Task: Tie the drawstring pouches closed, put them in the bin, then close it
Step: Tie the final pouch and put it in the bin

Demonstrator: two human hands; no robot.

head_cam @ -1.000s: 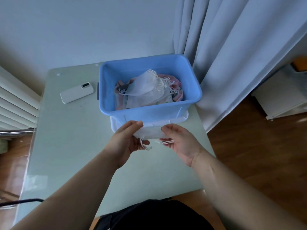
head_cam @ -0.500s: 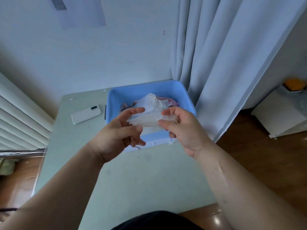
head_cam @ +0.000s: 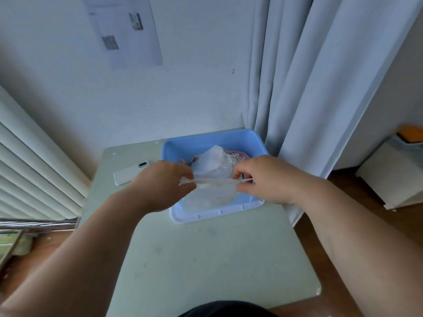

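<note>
Now left hand [head_cam: 164, 186] pinches the 9 o'clock end of the white mesh pouch [head_cam: 210, 193] and right hand [head_cam: 263, 179] pinches its 3 o'clock end, above the blue bin [head_cam: 217, 138] at the bench's [head_cam: 206, 259] 12 o'clock edge; best to pull evenly outward to cinch, then knot.

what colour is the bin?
Light blue bin; the head view, the only one, shows it clearly.

Soft, cool daylight fills the room, rather dim and bluish; shadows on the desk [head_cam: 206, 259] are faint and soft-edged. A small glint marks its near right corner. Wide-angle distortion bends the curtain [head_cam: 320, 76] and white slats [head_cam: 34, 168] at the edges. The wall poster [head_cam: 128, 30] is too blurred to read.
</note>
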